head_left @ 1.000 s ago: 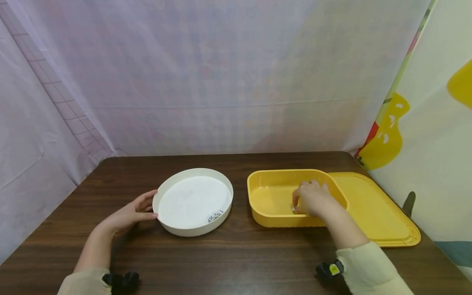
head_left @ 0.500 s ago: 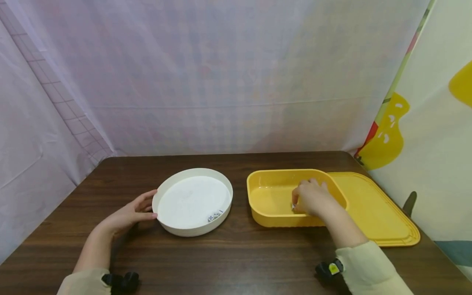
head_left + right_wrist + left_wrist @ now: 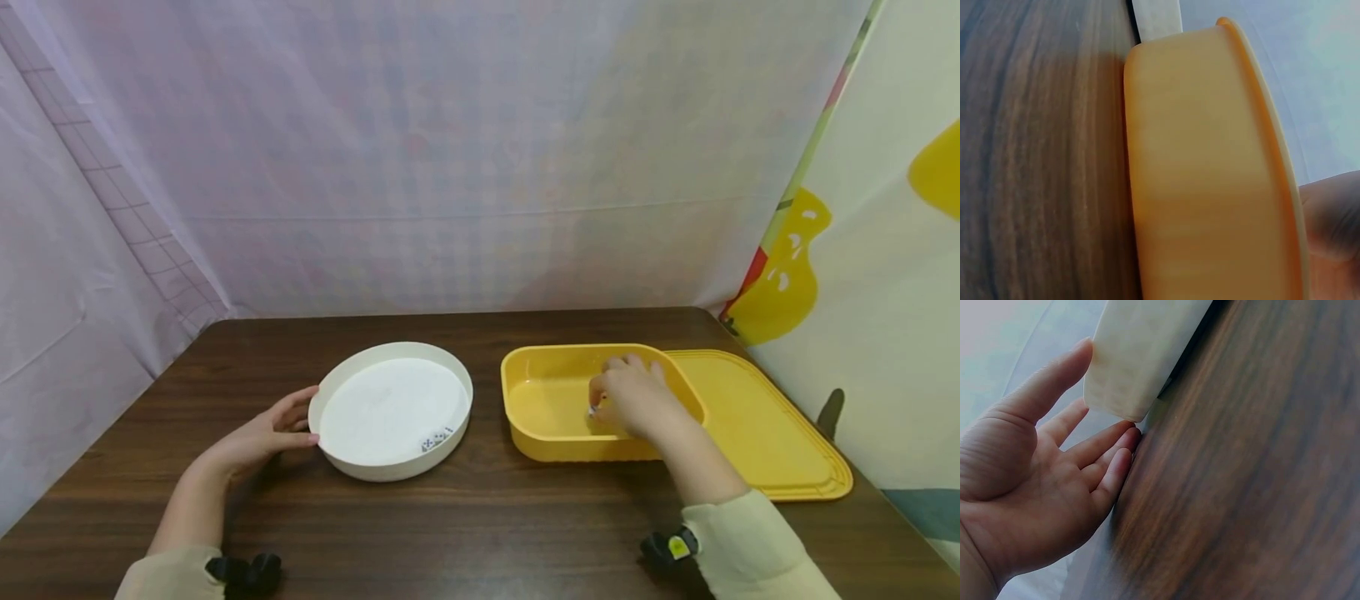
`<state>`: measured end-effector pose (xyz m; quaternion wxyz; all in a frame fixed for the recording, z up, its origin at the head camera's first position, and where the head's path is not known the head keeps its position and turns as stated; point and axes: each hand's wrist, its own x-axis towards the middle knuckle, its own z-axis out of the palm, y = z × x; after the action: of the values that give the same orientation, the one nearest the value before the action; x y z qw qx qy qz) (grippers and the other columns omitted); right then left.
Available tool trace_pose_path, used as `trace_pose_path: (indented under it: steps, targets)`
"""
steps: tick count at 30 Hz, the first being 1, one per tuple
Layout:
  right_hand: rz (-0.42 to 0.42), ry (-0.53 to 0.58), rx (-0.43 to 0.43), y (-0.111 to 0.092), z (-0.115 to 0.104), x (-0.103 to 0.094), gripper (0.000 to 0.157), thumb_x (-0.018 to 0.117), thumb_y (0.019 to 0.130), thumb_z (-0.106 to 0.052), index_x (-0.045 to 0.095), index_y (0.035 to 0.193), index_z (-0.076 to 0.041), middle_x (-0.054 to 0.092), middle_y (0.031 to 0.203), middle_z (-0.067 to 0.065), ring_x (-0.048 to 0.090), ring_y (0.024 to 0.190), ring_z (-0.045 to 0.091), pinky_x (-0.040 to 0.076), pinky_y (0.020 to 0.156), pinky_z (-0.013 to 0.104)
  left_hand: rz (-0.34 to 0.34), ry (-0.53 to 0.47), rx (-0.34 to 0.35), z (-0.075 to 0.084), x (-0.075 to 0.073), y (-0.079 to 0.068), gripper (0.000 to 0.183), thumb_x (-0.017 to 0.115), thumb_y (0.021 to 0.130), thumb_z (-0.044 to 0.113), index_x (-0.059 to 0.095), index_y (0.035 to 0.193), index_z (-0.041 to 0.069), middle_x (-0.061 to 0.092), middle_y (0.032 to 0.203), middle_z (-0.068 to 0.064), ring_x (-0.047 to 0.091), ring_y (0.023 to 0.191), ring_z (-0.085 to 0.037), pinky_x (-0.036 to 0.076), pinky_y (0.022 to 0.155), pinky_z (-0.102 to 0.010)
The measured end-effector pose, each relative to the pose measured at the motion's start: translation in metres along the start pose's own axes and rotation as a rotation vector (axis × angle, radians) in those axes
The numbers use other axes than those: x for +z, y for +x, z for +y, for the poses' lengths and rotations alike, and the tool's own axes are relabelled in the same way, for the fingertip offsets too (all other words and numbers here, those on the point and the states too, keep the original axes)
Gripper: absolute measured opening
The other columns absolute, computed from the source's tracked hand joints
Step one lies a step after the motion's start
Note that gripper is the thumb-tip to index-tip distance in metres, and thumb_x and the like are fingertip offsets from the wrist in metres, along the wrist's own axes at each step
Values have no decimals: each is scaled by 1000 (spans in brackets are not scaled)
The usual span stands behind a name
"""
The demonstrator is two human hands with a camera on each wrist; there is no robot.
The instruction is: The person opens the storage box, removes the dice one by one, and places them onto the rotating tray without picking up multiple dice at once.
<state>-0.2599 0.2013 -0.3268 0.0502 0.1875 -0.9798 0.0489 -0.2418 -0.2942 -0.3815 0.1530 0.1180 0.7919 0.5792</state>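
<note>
In the head view my left hand rests its thumb and fingertips against the outer left wall of a round white tray. The left wrist view shows those fingers fairly straight beside the tray's wall. Several white dice with dark dots lie together at the tray's near right side. Inside a yellow rectangular box, my right hand pinches a small white die between thumb and fingers, partly hidden by the hand. From the right wrist, the box's wall hides most of that hand.
A flat yellow lid lies to the right of the box, partly behind it. Everything stands on a dark wooden table. Pale curtains hang along the table's far edge, and a patterned cloth hangs at the right.
My right hand has risen slightly and shifted a little left inside the box, with the die between its fingers. My left hand has stayed against the tray.
</note>
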Motion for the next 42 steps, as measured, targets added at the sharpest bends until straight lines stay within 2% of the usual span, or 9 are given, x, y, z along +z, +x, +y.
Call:
trace_pose_path:
  steps: [8,18,42]
  targets:
    - [59,7,-23,-1,-6,-5,12,78,80,-25,68,73,-23,56,121,22,38,118,47,23,90,69,-2,6,1,0,0,0,85,65,91,12,7,152,3,11,152,-31,13,138,-47,10,107,-61]
    - [107,28,-50,-2,-20,-13,12,77,81,-26,67,75,-25,54,126,21,35,122,45,20,94,70,-4,2,-2,0,0,1,86,66,91,12,7,153,3,11,152,-31,13,138,-47,10,107,-62]
    - [143,6,-117,6,-56,-14,12,78,81,-28,67,75,-25,55,126,16,37,122,39,24,94,66,-6,7,14,-3,-1,1,85,65,91,10,7,152,3,13,151,-32,14,138,-47,11,107,-62]
